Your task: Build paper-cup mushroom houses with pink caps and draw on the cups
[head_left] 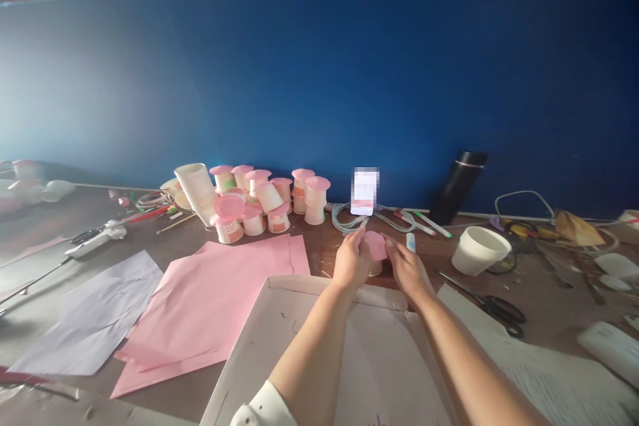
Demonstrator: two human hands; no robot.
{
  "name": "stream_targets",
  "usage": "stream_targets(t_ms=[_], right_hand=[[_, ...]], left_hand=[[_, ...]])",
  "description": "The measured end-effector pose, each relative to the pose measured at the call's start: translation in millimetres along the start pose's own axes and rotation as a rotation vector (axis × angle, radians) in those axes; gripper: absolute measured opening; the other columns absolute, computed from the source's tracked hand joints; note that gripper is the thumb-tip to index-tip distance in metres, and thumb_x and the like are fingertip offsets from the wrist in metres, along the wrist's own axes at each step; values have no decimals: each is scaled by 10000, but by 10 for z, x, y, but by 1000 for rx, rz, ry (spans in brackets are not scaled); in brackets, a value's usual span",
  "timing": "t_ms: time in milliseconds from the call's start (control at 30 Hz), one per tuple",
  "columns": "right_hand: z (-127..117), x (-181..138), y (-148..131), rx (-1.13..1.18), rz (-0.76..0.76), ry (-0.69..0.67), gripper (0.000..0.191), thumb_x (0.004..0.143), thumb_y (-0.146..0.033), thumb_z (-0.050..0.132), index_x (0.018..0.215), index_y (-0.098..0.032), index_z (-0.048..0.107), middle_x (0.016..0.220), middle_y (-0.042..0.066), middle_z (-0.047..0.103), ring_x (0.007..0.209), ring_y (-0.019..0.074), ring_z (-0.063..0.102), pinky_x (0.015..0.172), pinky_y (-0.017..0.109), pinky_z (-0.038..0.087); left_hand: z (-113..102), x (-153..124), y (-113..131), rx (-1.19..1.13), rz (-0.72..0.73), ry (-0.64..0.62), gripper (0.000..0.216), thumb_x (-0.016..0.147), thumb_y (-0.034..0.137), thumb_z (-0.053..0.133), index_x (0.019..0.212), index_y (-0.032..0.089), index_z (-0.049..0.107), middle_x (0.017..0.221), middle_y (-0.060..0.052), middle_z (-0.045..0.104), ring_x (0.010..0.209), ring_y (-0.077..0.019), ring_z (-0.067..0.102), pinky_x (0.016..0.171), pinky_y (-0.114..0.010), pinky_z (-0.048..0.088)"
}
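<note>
Right of lower centre | pinches pink disc between left hand and right hand, over paper cup | seems to be fitting it | likely needs centring next

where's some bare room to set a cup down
Bare table shows right of the scissors, beyond the printed paper. A smaller patch lies between the pink paper and the left hand. Along the wall it's crowded: cups left, phone and cable centre, flask right.
</note>
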State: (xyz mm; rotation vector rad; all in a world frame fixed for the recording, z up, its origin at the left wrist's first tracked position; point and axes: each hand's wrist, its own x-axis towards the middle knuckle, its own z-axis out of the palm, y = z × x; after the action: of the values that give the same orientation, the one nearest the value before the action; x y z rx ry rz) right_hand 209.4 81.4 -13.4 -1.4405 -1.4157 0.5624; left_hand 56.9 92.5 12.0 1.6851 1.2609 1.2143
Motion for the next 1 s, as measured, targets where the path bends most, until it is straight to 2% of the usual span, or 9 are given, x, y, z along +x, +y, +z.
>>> stream_targets(t_ms=[167, 267, 333, 400, 500, 567, 733, 1000], right_hand=[[30, 10, 45, -53, 57, -1, 440, 922, -488, 490, 1197, -256, 743, 1242, 65, 731, 1226, 312, 655, 1096, 519, 492], [16, 3, 22, -86, 32, 69, 467, 927, -458, 482, 1269, -232, 704, 1288, 87, 707, 1238, 308, 645, 1078, 501, 509], [2, -2, -22, -107, -57, 174, 493, 952, -446, 453, 1333, -209, 658, 1336, 106, 677, 1261, 298, 626, 1075, 488, 509], [-2, 0, -76, -140, -212, 254, 496, 985, -448, 434, 1365, -197, 630, 1372, 120, 652, 1280, 286, 606, 1091, 483, 488], [30, 13, -142, -228, -454, 235, 468, 1021, -446, 434, 1357, -193, 638, 1381, 127, 644, 1288, 278, 591, 1116, 477, 451], [68, 19, -160, -303, -529, 177, 457, 1038, -437, 417, 1352, -199, 648, 1376, 119, 649, 1287, 285, 583, 1110, 488, 447], [127, -8, -147, -455, -466, 112, 474, 1055, -441, 357, 1338, -224, 669, 1324, 86, 686, 1271, 333, 572, 1059, 561, 448], [119, -47, -172, -526, -445, 98, 489, 1068, -426, 318, 1283, -205, 697, 1261, 101, 716, 1232, 308, 606, 1059, 529, 422]], left_hand=[[-6, -7, -17, -22, -54, -15, 456, 1011, 292, 403, 1377, 136, 626, 1432, -147, 618, 1341, -230, 565, 1153, -334, 396], [-9, -11, -29, -25, -46, -22, 478, 1015, 321, 397, 1393, 119, 609, 1439, -156, 610, 1353, -238, 553, 1154, -339, 391], [-6, -13, -34, -24, -44, -24, 483, 1014, 328, 398, 1396, 118, 606, 1438, -155, 611, 1348, -242, 556, 1151, -345, 395], [0, -12, -33, -16, -46, -24, 480, 1011, 330, 403, 1392, 126, 612, 1432, -149, 616, 1340, -245, 562, 1148, -349, 399], [7, -8, -23, -5, -51, -27, 477, 1010, 329, 400, 1386, 133, 619, 1429, -139, 621, 1341, -237, 561, 1150, -335, 397], [4, -8, -12, -3, -50, -30, 477, 1013, 326, 387, 1382, 136, 622, 1427, -133, 623, 1340, -225, 561, 1148, -316, 397], [-9, -16, -12, 3, -46, -47, 487, 1015, 343, 383, 1390, 134, 612, 1420, -134, 627, 1331, -221, 567, 1141, -311, 402], [1, -19, -36, 2, -15, -44, 506, 1012, 352, 386, 1397, 103, 601, 1425, -159, 618, 1339, -231, 562, 1149, -322, 396]])
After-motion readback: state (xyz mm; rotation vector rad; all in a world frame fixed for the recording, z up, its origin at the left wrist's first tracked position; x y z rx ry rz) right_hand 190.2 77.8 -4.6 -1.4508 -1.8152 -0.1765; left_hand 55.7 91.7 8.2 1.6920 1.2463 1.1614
